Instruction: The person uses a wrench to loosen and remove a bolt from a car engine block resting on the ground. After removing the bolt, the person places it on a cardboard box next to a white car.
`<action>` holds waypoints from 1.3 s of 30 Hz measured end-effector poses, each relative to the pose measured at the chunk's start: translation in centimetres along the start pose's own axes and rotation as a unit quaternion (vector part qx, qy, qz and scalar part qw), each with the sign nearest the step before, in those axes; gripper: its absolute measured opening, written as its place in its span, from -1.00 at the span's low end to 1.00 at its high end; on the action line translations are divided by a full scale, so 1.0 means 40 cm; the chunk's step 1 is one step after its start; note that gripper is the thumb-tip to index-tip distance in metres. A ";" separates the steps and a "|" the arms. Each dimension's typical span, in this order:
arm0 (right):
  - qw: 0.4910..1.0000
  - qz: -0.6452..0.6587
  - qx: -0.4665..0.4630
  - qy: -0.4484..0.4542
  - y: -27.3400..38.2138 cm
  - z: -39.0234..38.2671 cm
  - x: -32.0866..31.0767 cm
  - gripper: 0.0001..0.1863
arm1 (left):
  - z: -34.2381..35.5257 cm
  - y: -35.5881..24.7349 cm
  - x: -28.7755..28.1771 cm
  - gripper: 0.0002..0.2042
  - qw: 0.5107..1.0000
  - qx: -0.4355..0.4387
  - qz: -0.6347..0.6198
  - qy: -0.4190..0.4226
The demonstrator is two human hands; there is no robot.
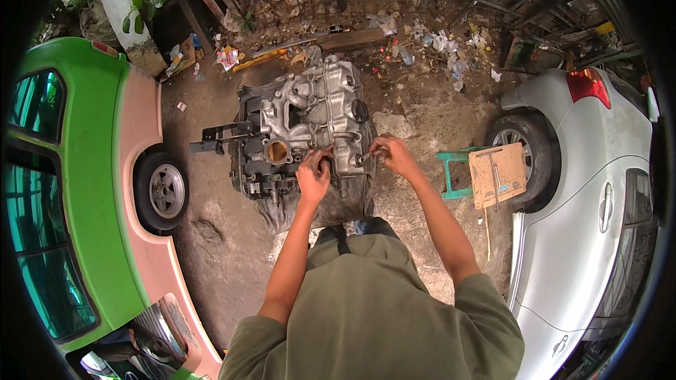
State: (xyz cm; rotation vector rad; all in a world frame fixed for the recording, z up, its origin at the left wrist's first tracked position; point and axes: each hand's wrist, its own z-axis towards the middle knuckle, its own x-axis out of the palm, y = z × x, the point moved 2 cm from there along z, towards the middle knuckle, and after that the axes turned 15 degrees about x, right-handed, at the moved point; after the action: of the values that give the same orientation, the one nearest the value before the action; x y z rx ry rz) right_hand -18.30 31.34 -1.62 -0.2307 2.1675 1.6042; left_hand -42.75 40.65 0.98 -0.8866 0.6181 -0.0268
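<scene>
A car engine (pixel 299 109) with a silver valve cover (pixel 343 88) and a cast intake manifold stands in front of me. My right hand (pixel 393 155) is closed around a short metal wrench (pixel 365 158). The wrench's far end meets a round dark fitting at the near end of the valve cover. My left hand (pixel 314 172) rests at the cover's left edge with its fingers bent together; whatever they pinch is hidden. A round opening (pixel 278 151) on the manifold lies left of that hand, and a black cap (pixel 359 111) sits farther up the cover.
A green and pink vehicle (pixel 137 134) stands close on the left, a silver car (pixel 563 190) on the right. Beside the silver car's wheel, a green stool (pixel 454 176) bears a cardboard piece (pixel 498 174) with a long thin rod on it. Litter and a wooden plank (pixel 352 40) lie beyond the engine.
</scene>
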 end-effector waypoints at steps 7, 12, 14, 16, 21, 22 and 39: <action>0.992 0.010 0.038 -0.116 0.018 -0.047 -0.069 -0.64 | 0.000 0.003 0.006 -0.77 0.999 0.024 0.006 -0.022; 0.963 0.212 0.163 -0.044 0.033 -0.168 0.058 -0.61 | 0.005 0.000 0.008 -0.78 0.999 0.037 0.008 -0.027; 0.948 0.261 0.178 -0.032 0.049 -0.197 0.105 -0.59 | 0.007 -0.004 0.008 -0.79 0.998 0.039 -0.024 -0.047; 0.934 0.301 0.189 -0.020 0.064 -0.211 0.129 -0.57 | 0.006 -0.007 0.003 -0.79 0.999 0.028 -0.008 -0.035; 0.922 0.331 0.197 -0.015 0.094 -0.214 0.142 -0.61 | 0.005 -0.005 0.001 -0.80 1.000 0.019 -0.006 -0.016; 0.918 0.339 0.207 -0.011 0.099 -0.213 0.143 -0.61 | 0.006 -0.003 0.001 -0.80 1.000 0.024 -0.007 -0.019; 0.962 0.220 0.155 -0.054 0.023 -0.136 0.149 -0.68 | 0.008 -0.009 -0.008 -0.80 1.000 0.009 -0.020 0.003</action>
State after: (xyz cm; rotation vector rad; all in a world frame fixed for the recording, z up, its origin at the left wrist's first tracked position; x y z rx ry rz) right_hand -25.28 27.24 -2.12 0.4539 2.4574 1.4111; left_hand -42.76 40.74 1.55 -0.8823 0.6040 -0.0710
